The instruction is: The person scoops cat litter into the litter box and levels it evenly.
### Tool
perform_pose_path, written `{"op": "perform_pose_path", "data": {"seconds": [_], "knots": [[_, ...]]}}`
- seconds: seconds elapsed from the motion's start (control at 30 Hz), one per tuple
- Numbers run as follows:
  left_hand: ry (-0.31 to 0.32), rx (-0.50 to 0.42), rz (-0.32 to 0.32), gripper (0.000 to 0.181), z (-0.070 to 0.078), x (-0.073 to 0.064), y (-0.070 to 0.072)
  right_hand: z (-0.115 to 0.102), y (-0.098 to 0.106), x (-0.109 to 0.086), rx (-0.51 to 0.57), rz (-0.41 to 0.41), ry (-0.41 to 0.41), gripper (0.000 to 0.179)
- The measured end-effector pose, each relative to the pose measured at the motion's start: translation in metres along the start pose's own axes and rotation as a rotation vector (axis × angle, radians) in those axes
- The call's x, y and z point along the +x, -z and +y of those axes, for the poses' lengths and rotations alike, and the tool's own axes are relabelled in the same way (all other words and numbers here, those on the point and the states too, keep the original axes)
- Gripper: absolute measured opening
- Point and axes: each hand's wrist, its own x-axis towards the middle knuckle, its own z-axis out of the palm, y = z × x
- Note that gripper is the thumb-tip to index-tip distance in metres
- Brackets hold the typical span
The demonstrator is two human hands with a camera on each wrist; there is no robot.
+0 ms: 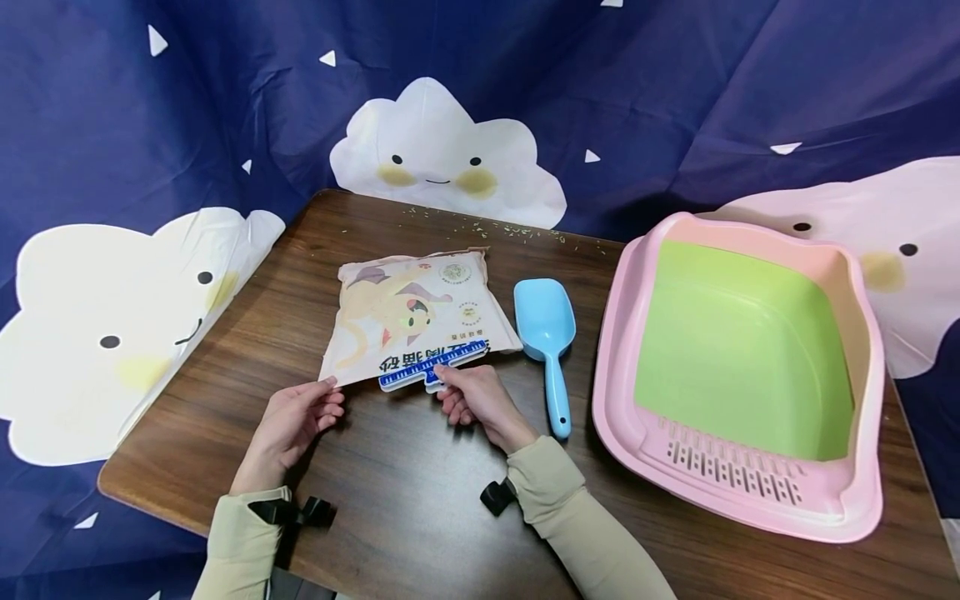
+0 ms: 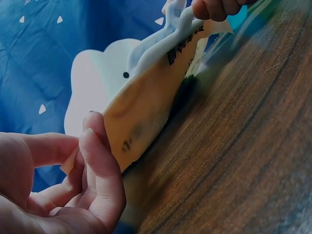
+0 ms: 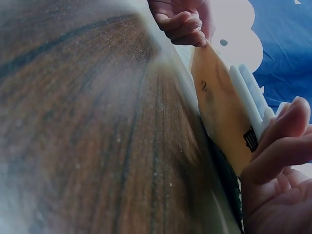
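Observation:
A pale bag of cat litter (image 1: pixel 420 308) printed with a cartoon cat lies on the table. My left hand (image 1: pixel 296 421) pinches its near left corner between thumb and fingers; the left wrist view shows the bag's edge (image 2: pixel 136 122) running away from those fingers. In my right hand (image 1: pixel 480 400) is a wide blue-and-white bag clip (image 1: pixel 412 379), gripped by its short handle. The clip lies along the bag's near edge, its two white bars (image 3: pixel 248 92) showing in the right wrist view. Whether the bars press on the bag, I cannot tell.
A light blue scoop (image 1: pixel 546 325) lies just right of the bag. Further right stands a pink litter box (image 1: pixel 611 392) with a green inside. Small pale crumbs (image 1: pixel 487 229) are scattered along the far edge of the wooden table (image 1: pixel 397 483). Behind hangs a blue cloth (image 1: pixel 262 83) with clouds.

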Motion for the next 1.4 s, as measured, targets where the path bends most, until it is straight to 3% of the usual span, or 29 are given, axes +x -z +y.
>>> {"op": "perform_pose_path", "data": {"seconds": [0.57,0.8,1.07,1.4], "knots": [[-0.012,-0.007,-0.007,0.016,0.0,-0.001,-0.001,0.001,0.004,-0.008,-0.024,-0.019,-0.004,0.055],[-0.014,-0.014,-0.012,0.016,0.0,-0.002,-0.001,0.002,0.006,-0.012,-0.007,-0.038,-0.009,0.047],[-0.025,-0.007,-0.014,0.015,0.001,-0.003,-0.001,0.002,0.008,-0.017,-0.014,-0.054,-0.004,0.057],[-0.027,-0.001,-0.012,0.015,0.0,-0.003,-0.001,-0.001,0.011,-0.024,-0.045,-0.061,0.047,0.051]]}}
